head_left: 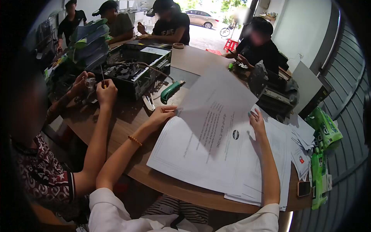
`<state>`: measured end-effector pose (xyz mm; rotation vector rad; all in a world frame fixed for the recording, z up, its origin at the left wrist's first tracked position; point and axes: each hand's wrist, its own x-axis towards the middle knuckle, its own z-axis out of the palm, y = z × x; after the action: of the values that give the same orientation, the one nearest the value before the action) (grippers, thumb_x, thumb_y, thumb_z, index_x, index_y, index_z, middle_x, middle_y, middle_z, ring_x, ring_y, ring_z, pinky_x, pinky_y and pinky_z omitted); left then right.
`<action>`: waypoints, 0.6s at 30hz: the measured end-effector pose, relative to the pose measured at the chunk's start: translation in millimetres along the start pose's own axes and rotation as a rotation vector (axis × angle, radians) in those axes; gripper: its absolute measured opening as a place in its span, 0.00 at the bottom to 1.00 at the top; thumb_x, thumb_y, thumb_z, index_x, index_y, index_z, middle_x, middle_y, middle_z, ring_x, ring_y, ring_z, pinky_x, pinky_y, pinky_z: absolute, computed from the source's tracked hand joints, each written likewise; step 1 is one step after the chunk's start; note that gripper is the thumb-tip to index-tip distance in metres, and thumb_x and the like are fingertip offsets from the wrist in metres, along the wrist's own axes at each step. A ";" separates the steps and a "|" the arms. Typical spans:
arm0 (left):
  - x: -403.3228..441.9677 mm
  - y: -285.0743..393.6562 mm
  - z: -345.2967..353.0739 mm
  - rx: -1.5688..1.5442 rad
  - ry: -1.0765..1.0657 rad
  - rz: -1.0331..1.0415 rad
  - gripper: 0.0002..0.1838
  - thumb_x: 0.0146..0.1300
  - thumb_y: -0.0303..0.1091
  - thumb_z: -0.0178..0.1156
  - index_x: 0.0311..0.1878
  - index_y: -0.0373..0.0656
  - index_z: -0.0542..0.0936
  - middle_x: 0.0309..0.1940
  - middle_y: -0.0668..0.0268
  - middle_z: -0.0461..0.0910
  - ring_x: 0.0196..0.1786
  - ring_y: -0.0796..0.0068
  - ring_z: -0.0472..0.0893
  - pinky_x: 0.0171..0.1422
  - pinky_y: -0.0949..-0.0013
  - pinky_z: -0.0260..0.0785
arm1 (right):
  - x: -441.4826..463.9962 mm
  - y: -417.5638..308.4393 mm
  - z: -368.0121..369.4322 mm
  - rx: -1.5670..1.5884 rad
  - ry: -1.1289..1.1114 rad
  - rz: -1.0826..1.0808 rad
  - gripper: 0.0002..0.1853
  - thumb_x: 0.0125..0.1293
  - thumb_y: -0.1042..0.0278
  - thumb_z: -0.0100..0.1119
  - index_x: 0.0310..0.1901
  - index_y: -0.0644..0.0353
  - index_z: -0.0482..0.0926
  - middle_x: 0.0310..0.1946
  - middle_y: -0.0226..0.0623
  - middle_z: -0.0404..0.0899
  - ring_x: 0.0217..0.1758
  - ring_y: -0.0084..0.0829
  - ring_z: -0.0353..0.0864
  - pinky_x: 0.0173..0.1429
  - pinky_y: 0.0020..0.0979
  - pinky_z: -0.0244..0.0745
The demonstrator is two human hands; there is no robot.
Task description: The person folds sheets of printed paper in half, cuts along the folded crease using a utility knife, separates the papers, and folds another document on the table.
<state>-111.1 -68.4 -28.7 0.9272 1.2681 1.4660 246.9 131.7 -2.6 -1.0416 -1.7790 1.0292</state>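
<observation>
A large white printed sheet [208, 127] is raised at its far side, its far corner standing up, with text and a dark oval logo showing through. My left hand [164, 117] pinches its left edge, a beaded bracelet on the wrist. At the sheet's right edge is my right hand [257, 120], thumb and fingers closed on it. More large sheets [274, 154] lie stacked below and to the right. A green-handled tool [172, 92] rests just beyond my left hand.
An opened computer case [135, 69] stands at the back left. Beside me on the left, a co-worker's hand [107, 92] holds a screwdriver. Several people work across the table [193, 58]. A phone [303, 189], papers and green packets [319, 174] lie at the right edge.
</observation>
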 end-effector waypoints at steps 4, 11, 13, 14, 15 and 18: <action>23.8 11.5 -16.2 -0.029 -0.139 0.093 0.16 0.60 0.25 0.53 0.53 0.36 0.74 0.38 0.67 0.79 0.35 0.86 0.76 0.38 0.82 0.71 | 13.9 21.7 -6.7 0.678 0.003 0.057 0.38 0.58 0.69 0.60 0.65 0.66 0.48 0.54 0.43 0.69 0.49 0.30 0.74 0.48 0.28 0.70; 38.8 20.5 -3.7 0.182 -0.200 0.059 0.17 0.61 0.32 0.56 0.53 0.38 0.73 0.35 0.67 0.80 0.36 0.86 0.77 0.38 0.84 0.69 | 0.4 -21.0 -31.8 0.737 -0.060 -0.012 0.29 0.58 0.78 0.57 0.62 0.58 0.60 0.50 0.34 0.74 0.50 0.27 0.75 0.50 0.30 0.74; 43.7 9.6 -9.8 0.101 -0.203 0.115 0.18 0.61 0.31 0.57 0.54 0.37 0.72 0.34 0.69 0.79 0.35 0.87 0.76 0.36 0.85 0.68 | -6.3 -37.1 -35.2 0.683 -0.080 -0.130 0.24 0.58 0.80 0.56 0.57 0.59 0.67 0.47 0.35 0.77 0.47 0.28 0.77 0.49 0.30 0.76; 40.4 9.7 -7.2 0.047 -0.194 0.106 0.18 0.61 0.30 0.57 0.54 0.37 0.72 0.34 0.69 0.79 0.36 0.86 0.77 0.36 0.84 0.68 | -10.4 -46.8 -36.6 0.660 -0.099 -0.162 0.22 0.57 0.80 0.56 0.55 0.58 0.69 0.44 0.36 0.78 0.45 0.28 0.79 0.48 0.29 0.76; 31.9 17.9 -1.1 -0.006 -0.181 0.099 0.18 0.61 0.29 0.56 0.54 0.38 0.72 0.34 0.69 0.79 0.36 0.86 0.77 0.37 0.84 0.69 | -15.4 -53.3 -38.5 0.654 -0.104 -0.152 0.22 0.57 0.80 0.56 0.55 0.58 0.69 0.44 0.36 0.78 0.45 0.28 0.79 0.48 0.29 0.76; 35.5 13.4 -9.0 0.042 -0.213 0.111 0.18 0.60 0.28 0.57 0.53 0.38 0.72 0.41 0.68 0.78 0.40 0.83 0.77 0.43 0.82 0.70 | -33.9 -70.8 -37.8 0.451 -0.038 -0.191 0.17 0.57 0.79 0.57 0.49 0.59 0.75 0.42 0.36 0.79 0.45 0.26 0.78 0.50 0.30 0.75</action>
<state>-131.2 -36.5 -18.4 1.1655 1.1097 1.3881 274.7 86.7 66.6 -0.5658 -1.5396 1.2577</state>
